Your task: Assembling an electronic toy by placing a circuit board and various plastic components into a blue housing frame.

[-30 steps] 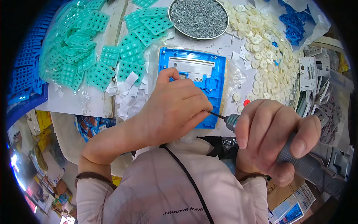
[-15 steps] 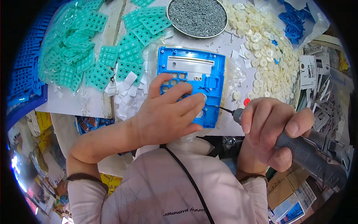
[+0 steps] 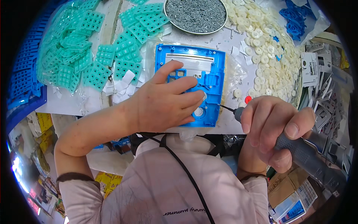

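A blue plastic casing (image 3: 217, 80) lies open side up at the middle of the table, with a silvery panel across its far part. My left hand (image 3: 164, 100) rests over the casing's left part, fingers spread and reaching across it; its palm hides the keypad openings there. In my right hand (image 3: 274, 127) is a dark grey electric screwdriver (image 3: 298, 153), gripped around the body. Its thin bit points left at the casing's near right edge; whether the tip touches a screw, I cannot tell.
Beyond the casing stands a round metal dish of screws (image 3: 195, 16). Teal rubber keypads (image 3: 76, 48) pile up at the left, near white paper pieces (image 3: 126, 78). Cream plastic discs (image 3: 261, 48) heap at the right, with a red disc (image 3: 248, 99) nearby. Grey metal plates (image 3: 309, 69) stack farther right.
My left hand has shifted slightly on the casing, its index finger stretched farther out, and my left elbow has swung left. The screwdriver stays almost where it was.
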A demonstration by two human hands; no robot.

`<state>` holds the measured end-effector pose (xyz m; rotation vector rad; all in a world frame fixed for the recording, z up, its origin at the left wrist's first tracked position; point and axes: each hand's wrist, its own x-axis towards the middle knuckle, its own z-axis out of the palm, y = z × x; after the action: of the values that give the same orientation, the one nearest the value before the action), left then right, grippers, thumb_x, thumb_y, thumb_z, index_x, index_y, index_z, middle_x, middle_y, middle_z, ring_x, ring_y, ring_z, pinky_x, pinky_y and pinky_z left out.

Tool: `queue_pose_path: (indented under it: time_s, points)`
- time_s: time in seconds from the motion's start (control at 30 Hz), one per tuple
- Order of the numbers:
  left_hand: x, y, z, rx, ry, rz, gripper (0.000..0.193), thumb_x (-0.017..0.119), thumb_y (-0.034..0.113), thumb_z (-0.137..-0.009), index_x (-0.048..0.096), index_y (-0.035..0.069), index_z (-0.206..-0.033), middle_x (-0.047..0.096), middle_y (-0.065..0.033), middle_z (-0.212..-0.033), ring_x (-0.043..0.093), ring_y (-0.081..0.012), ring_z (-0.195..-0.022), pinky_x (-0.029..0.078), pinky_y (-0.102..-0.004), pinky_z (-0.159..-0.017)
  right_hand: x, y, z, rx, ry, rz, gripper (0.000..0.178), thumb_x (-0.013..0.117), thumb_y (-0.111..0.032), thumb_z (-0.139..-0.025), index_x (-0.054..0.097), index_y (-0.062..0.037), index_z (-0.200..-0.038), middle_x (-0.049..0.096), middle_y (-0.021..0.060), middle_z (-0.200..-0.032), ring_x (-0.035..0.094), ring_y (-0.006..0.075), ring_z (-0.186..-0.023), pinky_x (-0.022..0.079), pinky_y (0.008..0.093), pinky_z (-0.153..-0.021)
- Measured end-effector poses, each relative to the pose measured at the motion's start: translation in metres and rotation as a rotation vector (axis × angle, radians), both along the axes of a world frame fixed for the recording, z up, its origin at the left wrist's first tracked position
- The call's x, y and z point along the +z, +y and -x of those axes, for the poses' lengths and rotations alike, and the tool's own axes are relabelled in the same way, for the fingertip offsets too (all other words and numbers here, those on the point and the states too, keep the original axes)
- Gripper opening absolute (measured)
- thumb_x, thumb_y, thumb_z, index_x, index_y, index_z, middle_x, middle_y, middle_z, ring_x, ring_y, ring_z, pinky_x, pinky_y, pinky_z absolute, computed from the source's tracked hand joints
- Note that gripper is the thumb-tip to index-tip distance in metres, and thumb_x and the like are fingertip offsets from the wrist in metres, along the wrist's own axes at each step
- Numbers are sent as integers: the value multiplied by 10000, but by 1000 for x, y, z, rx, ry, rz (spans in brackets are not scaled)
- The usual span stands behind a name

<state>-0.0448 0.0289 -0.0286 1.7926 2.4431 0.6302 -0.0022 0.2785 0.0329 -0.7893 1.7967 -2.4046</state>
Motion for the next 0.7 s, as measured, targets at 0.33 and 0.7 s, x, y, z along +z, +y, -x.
queue_pose_path:
  time_s: [0.33,0.7]
  points:
    - [0,1,0,7,97,32,414,746,324,-780,731,92,-1122,633,9,-1160,574,-179,-1113,337,-541,-1101,-3,-4,3,37,-18,-16,377,736,-262,-935,507,-166,-1220,600,-43,-697,553,105,-575,500,303,-624]
    - [-1,17,-46,267,142,60,451,729,334,-745,726,38,-1085,639,-39,-1197,573,-194,-1112,319,-536,-1097,-4,-5,3,24,-19,-15,394,740,-263,-924,507,-162,-1225,599,-40,-708,556,110,-588,500,309,-640]
